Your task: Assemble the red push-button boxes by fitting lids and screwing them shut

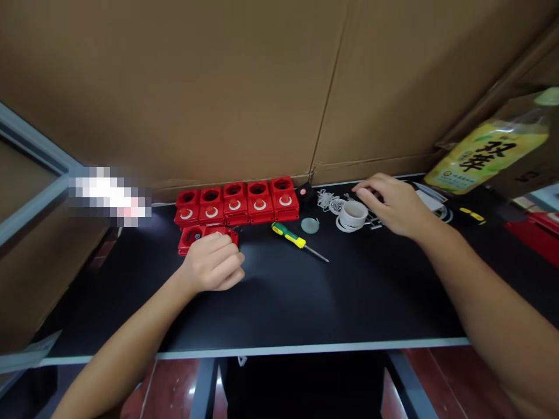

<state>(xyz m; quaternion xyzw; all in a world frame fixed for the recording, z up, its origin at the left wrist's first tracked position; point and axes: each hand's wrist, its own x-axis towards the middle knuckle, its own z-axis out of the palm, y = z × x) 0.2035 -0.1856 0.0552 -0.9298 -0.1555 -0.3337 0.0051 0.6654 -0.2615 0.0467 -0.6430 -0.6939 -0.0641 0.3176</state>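
Observation:
My left hand (216, 262) is closed, knuckles up, just in front of a red housing (188, 237) and partly covering a second red unit beside it. Anything inside its curled fingers is hidden. Farther right, my right hand (388, 201) reaches over small metal parts (348, 196) behind a white tape roll (353, 214). Its thumb and fingertips come together, and whatever they pinch is too small to make out. Between the hands lies a green and yellow screwdriver (290, 234), its tip towards me. A clear round disc (310, 225) is near its handle.
Several red housings with round openings and white-ringed knobs (234, 203) stand in a row at the back. White cords (326, 200) lie right of them. A yellow-labelled bottle (487, 151) leans at the right. Cardboard (244, 87) walls the black table (279, 308).

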